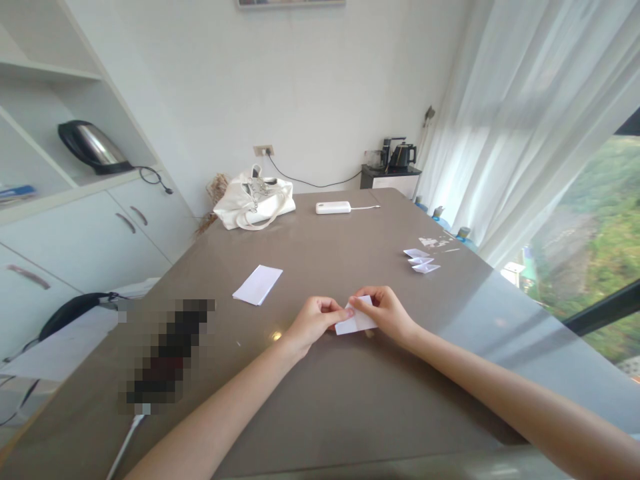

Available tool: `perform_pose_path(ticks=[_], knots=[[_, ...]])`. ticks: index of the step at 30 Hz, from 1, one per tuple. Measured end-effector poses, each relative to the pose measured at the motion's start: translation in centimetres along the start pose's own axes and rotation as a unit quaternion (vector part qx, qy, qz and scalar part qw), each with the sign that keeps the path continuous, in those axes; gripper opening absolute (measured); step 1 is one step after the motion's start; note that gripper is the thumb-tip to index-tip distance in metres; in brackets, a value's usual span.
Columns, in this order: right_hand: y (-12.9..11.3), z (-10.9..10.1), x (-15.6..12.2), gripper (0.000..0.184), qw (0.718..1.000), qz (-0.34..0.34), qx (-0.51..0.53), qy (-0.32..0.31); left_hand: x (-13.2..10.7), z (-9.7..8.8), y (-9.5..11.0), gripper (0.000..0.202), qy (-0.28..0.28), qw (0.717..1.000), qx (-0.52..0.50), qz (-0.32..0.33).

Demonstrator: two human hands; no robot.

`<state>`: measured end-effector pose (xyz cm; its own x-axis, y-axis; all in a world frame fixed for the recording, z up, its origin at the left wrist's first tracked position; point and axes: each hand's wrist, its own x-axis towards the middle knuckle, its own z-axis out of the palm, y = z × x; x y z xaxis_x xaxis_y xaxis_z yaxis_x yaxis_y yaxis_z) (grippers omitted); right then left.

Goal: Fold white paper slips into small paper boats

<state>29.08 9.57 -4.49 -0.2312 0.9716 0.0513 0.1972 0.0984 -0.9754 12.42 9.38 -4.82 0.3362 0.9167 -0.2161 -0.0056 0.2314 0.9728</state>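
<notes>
1. While both hands are poised close together over the bench [320, 413], the left hand [311, 327] and the right hand [393, 316] are holding one small white paper [357, 325] between their fingers [327, 303].
2. Both pinches are closing down to the thickness of the sheet: the left thumb [343, 315] is pressing at the paper's left side, and the right thumb [364, 307] is lying across its upper part. The fingertips behind are hiding, so I cannot tell how firmly they are gripping.
3. Directly beneath the thumbs, the paper is showing its near edge; whether that edge is touching the bench, I cannot tell.
4. Judging by this grip, the fingers are probably making or flattening a fold.
5. The next move is likely calling for aligned edges, one thumb anchoring while the other is running along the crease.
6. Left of and beyond the left fingers, a flat paper stack [258, 285] is lying.
7. Right of and beyond the right fingers, several folded pieces [423, 261] are sitting together, with white scraps [434, 241] lying just past them.
</notes>
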Motion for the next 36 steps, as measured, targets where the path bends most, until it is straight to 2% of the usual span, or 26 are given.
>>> perform_pose_path(ticks=[6, 10, 13, 18, 23, 26, 31, 36], knots=[[-0.1, -0.3, 0.1, 0.028, 0.999, 0.026, -0.007, -0.026, -0.1, -0.1, 0.3, 0.031, -0.005, 1.0, -0.004, -0.011], [-0.4, -0.3, 0.1, 0.022, 0.999, 0.025, -0.017, -0.037, -0.2, -0.1, 0.3, 0.031, -0.006, 1.0, 0.028, -0.002], [-0.5, -0.3, 0.0, 0.02, 0.999, 0.029, -0.006, -0.037, -0.2, 0.0, 0.1, 0.031, -0.003, 0.998, 0.063, 0.015], [-0.5, -0.5, 0.0, 0.022, 0.999, 0.03, 0.021, -0.032, -0.1, 0.0, -0.1, 0.034, -0.017, 0.996, 0.06, 0.058], [-0.5, -0.7, 0.1, 0.024, 0.999, 0.034, 0.029, -0.03, 0.1, -0.5, 0.1, 0.033, -0.022, 0.984, 0.141, 0.103], [-0.2, -1.2, 0.4, 0.024, 0.999, 0.027, 0.028, -0.018, 0.1, -0.9, 0.1, 0.033, -0.028, 0.979, 0.169, 0.109], [0.1, -2.7, 0.9, 0.028, 0.997, 0.035, 0.061, 0.034, 0.2, -1.6, -0.2, 0.03, -0.039, 0.982, 0.162, 0.086], [0.1, -2.8, 0.8, 0.029, 0.998, 0.037, 0.053, 0.016, 0.4, -1.5, -0.2, 0.032, -0.017, 0.986, 0.131, 0.096]])
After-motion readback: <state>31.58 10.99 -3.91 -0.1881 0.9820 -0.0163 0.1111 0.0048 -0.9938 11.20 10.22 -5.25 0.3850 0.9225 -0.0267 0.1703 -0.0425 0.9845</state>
